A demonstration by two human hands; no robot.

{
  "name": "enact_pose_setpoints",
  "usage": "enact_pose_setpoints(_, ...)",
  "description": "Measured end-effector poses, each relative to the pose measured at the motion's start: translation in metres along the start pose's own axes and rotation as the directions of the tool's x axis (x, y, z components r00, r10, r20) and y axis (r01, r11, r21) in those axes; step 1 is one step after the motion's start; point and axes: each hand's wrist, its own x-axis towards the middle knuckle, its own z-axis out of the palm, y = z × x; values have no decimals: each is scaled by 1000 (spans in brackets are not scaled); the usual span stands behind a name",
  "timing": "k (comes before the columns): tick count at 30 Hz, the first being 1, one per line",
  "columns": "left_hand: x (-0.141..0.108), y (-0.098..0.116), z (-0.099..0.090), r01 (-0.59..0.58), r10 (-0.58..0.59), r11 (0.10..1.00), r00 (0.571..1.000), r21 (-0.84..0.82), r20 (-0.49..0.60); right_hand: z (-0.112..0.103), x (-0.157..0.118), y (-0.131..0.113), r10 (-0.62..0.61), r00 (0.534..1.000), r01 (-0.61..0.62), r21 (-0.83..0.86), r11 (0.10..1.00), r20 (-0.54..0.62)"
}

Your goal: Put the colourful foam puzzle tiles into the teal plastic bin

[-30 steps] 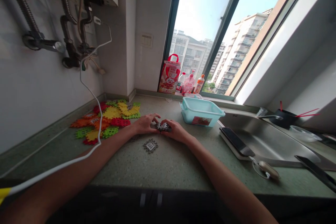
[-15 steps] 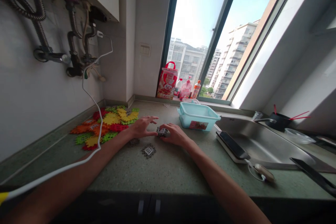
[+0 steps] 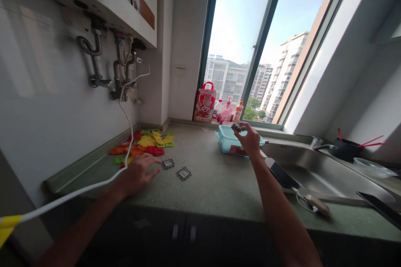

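Observation:
Pinched in my right hand is a grey notched puzzle piece, raised above the light-blue plastic basin. Whether it is one piece or a small stack I cannot tell. My left hand hovers low over the counter with fingers spread, holding nothing. Just right of its fingertips lies a grey notched piece with a pale grid centre. A similar grey piece lies a little nearer and to the right. Behind my left hand spreads a pile of red, orange, yellow and green notched pieces.
A white cable crosses the left side over the pile. Right of the basin, a phone lies by the steel sink. A red package and several bottles stand on the windowsill.
My right hand has carried the grey piece right and up to the basin. My left hand has drawn back left, uncovering a grey piece. The view has shifted.

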Motion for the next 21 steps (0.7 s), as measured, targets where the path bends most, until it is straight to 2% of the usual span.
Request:
enact_pose_setpoints(2, -35, -13, -1, 40, -41, 999, 999, 25, 26, 3, 20, 14, 103, 977, -82, -116, 990, 189)
enact_pose_setpoints(4, -58, -29, -6, 83, -83, 993, 997, 78, -1, 9, 39, 23, 162, 887, -74, -214, 974, 432)
enact_pose_setpoints(6, -69, -42, -13, 126, -121, 984, 992, 127, -43, 18, 55, 26, 170, 785, -26, -243, 970, 595)
enact_pose_setpoints(7, -72, -46, -16, 145, -137, 980, 989, 138, -61, 21, 61, 26, 160, 747, -3, -237, 971, 645)
enact_pose_setpoints(11, -77, -47, -25, 167, -154, 976, 983, 136, -100, 27, 74, 23, 114, 646, 55, -195, 979, 755)
enact_pose_setpoints(13, -72, -44, -27, 147, -132, 978, 985, 147, -112, 26, 80, 21, 98, 617, 91, -195, 977, 781)
enact_pose_setpoints(14, -66, -44, -28, 134, -115, 979, 986, 153, -122, 24, 83, 18, 96, 633, 107, -210, 972, 768)
enact_pose_setpoints(15, -56, -46, -29, 120, -99, 981, 986, 155, -137, 23, 84, 11, 92, 684, 120, -236, 964, 724)
enact_pose_setpoints(16, -42, -51, -30, 107, -84, 983, 985, 152, -151, 22, 83, 1, 79, 750, 126, -258, 958, 656)
enact_pose_setpoints(17, -25, -58, -31, 99, -75, 985, 984, 143, -163, 22, 80, -13, 55, 842, 118, -282, 952, 537)
enact_pose_setpoints(18, -3, -67, -32, 102, -79, 986, 983, 131, -168, 23, 74, -31, -3, 913, 124, -270, 955, 408)
enact_pose_setpoints(19, 21, -78, -32, 120, -100, 986, 981, 116, -166, 27, 65, -53, -80, 940, 156, -208, 966, 333)
enact_pose_setpoints(20, 47, -91, -32, 161, -145, 982, 978, 98, -150, 33, 55, -78, -164, 938, 207, -114, 972, 305)
enact_pose_setpoints(21, 74, -105, -32, 230, -219, 969, 968, 86, -126, 42, 43, -103, -268, 911, 284, -6, 959, 313)
